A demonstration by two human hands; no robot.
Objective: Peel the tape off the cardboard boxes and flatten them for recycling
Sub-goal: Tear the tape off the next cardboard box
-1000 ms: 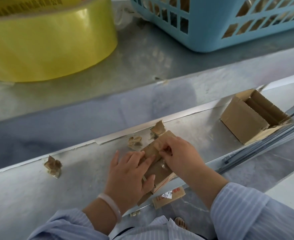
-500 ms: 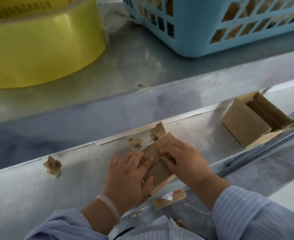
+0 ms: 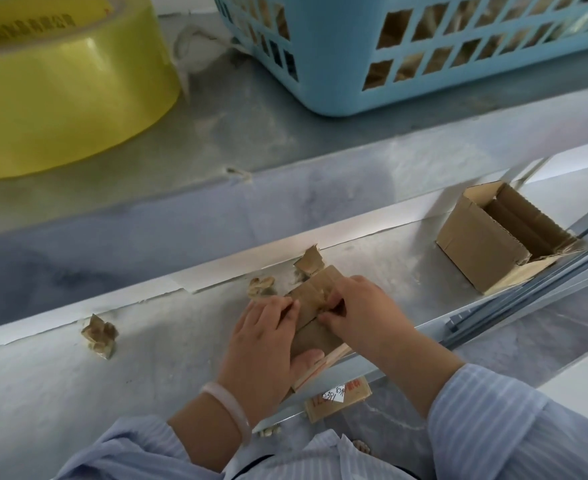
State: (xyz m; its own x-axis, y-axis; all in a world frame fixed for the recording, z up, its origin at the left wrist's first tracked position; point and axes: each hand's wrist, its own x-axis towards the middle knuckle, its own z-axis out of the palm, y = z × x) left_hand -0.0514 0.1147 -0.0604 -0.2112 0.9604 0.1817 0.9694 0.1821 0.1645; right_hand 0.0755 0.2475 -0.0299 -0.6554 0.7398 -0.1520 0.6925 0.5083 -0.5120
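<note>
Both my hands, left point(image 3: 263, 336) and right point(image 3: 361, 311), hide most of the flattened box point(image 3: 311, 336) at the counter's point(image 3: 147, 362) near edge, fingers pinching it. Far right, an open box point(image 3: 486, 244); the basket's point(image 3: 337, 64) contents are unclear.

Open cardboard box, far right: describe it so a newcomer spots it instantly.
Start at the blue basket on the upper shelf, then drop to the metal ledge below. The open cardboard box stands at its right end, the only box upright and unflattened, untouched by either hand.
</note>
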